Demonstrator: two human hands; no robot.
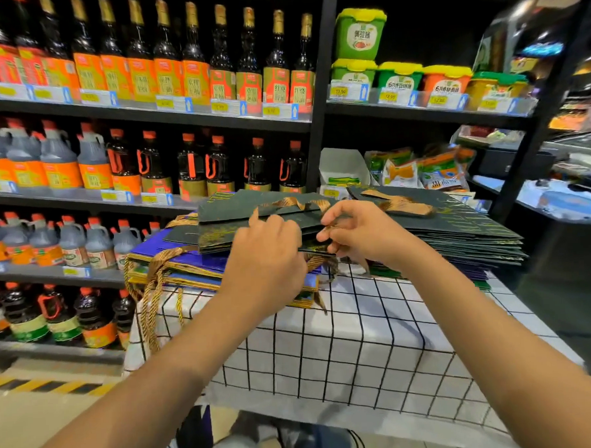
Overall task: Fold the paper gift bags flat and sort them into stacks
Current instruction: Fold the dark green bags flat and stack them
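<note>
Dark green gift bag half-flattened on the pile, mid-desk

The checked-cloth desk carries a blue stack and a green stack; the dark green bag sits atop the blue one. Looks like light, stiff card with slippery ribbon handles, so grab edges. Left hand and right hand both pinch its near edge.

Dark sauce bottles and jugs lining black shelves; green tubs upper right; snack packets, perhaps; checked tablecloth below
</note>
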